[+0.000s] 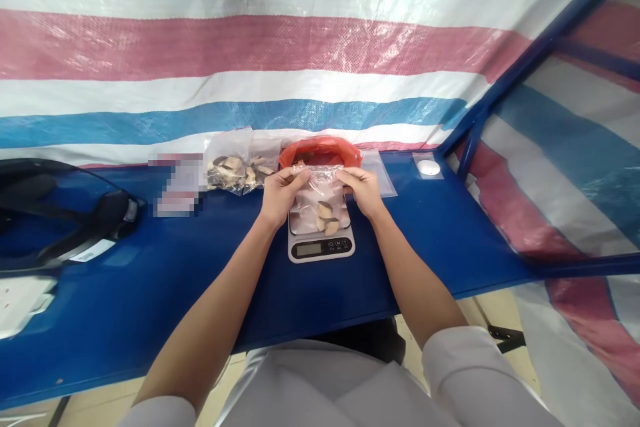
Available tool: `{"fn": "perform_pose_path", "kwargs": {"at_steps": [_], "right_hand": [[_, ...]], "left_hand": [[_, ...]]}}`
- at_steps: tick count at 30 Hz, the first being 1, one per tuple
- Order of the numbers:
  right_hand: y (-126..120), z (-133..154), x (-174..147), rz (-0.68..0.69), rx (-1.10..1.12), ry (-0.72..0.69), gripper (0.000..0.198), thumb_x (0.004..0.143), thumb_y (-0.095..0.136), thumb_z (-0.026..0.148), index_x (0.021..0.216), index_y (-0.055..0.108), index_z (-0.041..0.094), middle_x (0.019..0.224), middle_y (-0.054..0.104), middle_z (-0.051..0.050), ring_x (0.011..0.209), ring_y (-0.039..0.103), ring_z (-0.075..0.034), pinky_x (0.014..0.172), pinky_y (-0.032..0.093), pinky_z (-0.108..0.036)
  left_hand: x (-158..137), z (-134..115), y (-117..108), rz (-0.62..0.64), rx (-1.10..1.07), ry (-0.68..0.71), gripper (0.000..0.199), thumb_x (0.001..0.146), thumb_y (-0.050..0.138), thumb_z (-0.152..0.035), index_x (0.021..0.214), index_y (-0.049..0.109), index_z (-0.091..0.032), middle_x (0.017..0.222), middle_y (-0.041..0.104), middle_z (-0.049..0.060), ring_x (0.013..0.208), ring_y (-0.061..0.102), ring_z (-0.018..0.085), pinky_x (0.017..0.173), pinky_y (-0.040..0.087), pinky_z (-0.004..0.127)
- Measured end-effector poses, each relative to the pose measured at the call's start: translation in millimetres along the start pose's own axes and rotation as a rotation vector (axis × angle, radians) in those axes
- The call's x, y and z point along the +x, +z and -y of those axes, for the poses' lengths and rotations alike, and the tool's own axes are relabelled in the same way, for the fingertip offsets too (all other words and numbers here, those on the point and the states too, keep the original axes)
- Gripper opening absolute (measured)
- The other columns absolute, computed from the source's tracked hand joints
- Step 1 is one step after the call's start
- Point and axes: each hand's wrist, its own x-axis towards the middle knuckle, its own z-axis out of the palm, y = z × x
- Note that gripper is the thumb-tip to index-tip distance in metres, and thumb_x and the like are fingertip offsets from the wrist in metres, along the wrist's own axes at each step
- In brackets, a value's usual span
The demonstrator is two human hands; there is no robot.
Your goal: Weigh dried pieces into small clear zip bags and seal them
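Between both hands hangs a clear zip bag (310, 203) with a few dried mushroom slices (326, 217) at its bottom right. My left hand (281, 195) pinches its top left corner, and my right hand (365, 190) pinches the top right corner. Under and behind the bag sits a white kitchen scale (323, 257) with a small grey display and black button panel. Whether the bag touches the scale's plate, I cannot tell. Just beyond the hands stands an open red plastic bag (320, 142); its contents are mostly hidden.
Filled bags of mushroom slices (233, 172) lie left of the red bag. A flat empty zip bag (380, 173) lies to its right, with a white round object (429, 167) farther right. A black headset (107, 213) rests on the blue table (200, 300) at left. Striped sheeting (300, 47) hangs behind.
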Motion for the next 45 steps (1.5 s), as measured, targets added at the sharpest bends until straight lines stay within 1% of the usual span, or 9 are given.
{"fn": "perform_pose_path", "kwargs": {"at_steps": [5,9,13,21,25,29,35,40,45], "right_hand": [[-0.3,-1.2,-2.0,0.005,0.027,0.019,0.043,0.059,0.086,0.058,0.079,0.076,0.021,0.075,0.075,-0.002,0.078,0.074,-0.021,0.066,0.062,-0.032],[0.2,-0.3,-3.2,-0.024,0.038,0.03,0.043,0.055,0.088,0.057,0.075,0.076,0.021,0.072,0.075,-0.002,0.074,0.073,-0.02,0.06,0.059,-0.028],[0.4,-1.7,-2.9,-0.059,0.072,0.0,0.04,0.053,0.09,0.053,0.072,0.076,0.021,0.07,0.074,-0.001,0.069,0.072,-0.019,0.055,0.057,-0.027],[2.7,-4.6,-2.7,-0.107,0.077,-0.063,0.033,0.055,0.089,0.049,0.067,0.076,0.022,0.067,0.073,-0.001,0.061,0.071,-0.018,0.052,0.057,-0.029],[3.2,-4.5,-3.0,-0.097,0.071,-0.081,0.032,0.057,0.089,0.049,0.068,0.077,0.022,0.066,0.073,-0.001,0.06,0.07,-0.018,0.054,0.058,-0.03],[4.1,-5.3,-5.0,-0.078,0.049,-0.098,0.032,0.061,0.087,0.051,0.07,0.077,0.022,0.067,0.074,-0.001,0.063,0.07,-0.017,0.053,0.057,-0.027],[8.8,-4.7,-8.8,-0.042,-0.019,-0.137,0.031,0.066,0.085,0.052,0.07,0.077,0.022,0.069,0.075,-0.002,0.064,0.069,-0.016,0.054,0.056,-0.027],[9.4,-4.1,-8.6,-0.058,-0.011,-0.131,0.032,0.063,0.086,0.053,0.069,0.077,0.023,0.068,0.075,-0.002,0.065,0.07,-0.018,0.055,0.058,-0.029],[11.0,-4.2,-9.1,-0.041,-0.04,-0.106,0.033,0.063,0.085,0.054,0.069,0.077,0.023,0.07,0.076,-0.002,0.068,0.071,-0.019,0.059,0.059,-0.031]], "left_hand": [[-2.7,-2.1,-5.8,0.021,-0.022,-0.01,0.03,0.069,0.086,-0.045,0.075,0.078,-0.017,0.074,0.075,0.004,0.064,0.064,0.015,0.065,0.052,0.028],[-5.0,-1.5,-9.0,0.008,-0.039,-0.031,0.031,0.066,0.088,-0.045,0.074,0.077,-0.017,0.07,0.074,0.003,0.062,0.065,0.015,0.066,0.054,0.029],[-6.0,0.8,-12.6,-0.007,-0.097,-0.063,0.032,0.064,0.089,-0.044,0.074,0.077,-0.017,0.07,0.074,0.003,0.062,0.065,0.014,0.065,0.053,0.027],[-6.3,2.6,-14.1,-0.022,-0.16,-0.069,0.028,0.065,0.09,-0.041,0.074,0.078,-0.018,0.069,0.074,0.002,0.059,0.063,0.012,0.06,0.052,0.025],[-6.4,2.8,-13.0,-0.043,-0.114,-0.01,0.026,0.066,0.088,-0.04,0.073,0.078,-0.018,0.066,0.073,0.002,0.058,0.062,0.012,0.059,0.051,0.025],[-7.8,2.7,-11.8,-0.08,-0.047,0.048,0.024,0.068,0.086,-0.039,0.072,0.077,-0.017,0.067,0.074,0.002,0.059,0.064,0.014,0.061,0.052,0.026],[-11.0,0.7,-10.9,-0.08,0.024,0.121,0.018,0.073,0.083,-0.035,0.072,0.077,-0.018,0.069,0.075,0.003,0.063,0.066,0.014,0.064,0.053,0.025],[-10.2,1.7,-9.7,-0.125,0.041,0.103,0.024,0.069,0.086,-0.041,0.074,0.078,-0.018,0.069,0.075,0.003,0.062,0.064,0.014,0.063,0.052,0.025],[-10.0,0.5,-9.4,-0.079,0.056,0.064,0.028,0.067,0.087,-0.045,0.075,0.079,-0.018,0.071,0.076,0.004,0.065,0.067,0.016,0.067,0.055,0.028]]}}
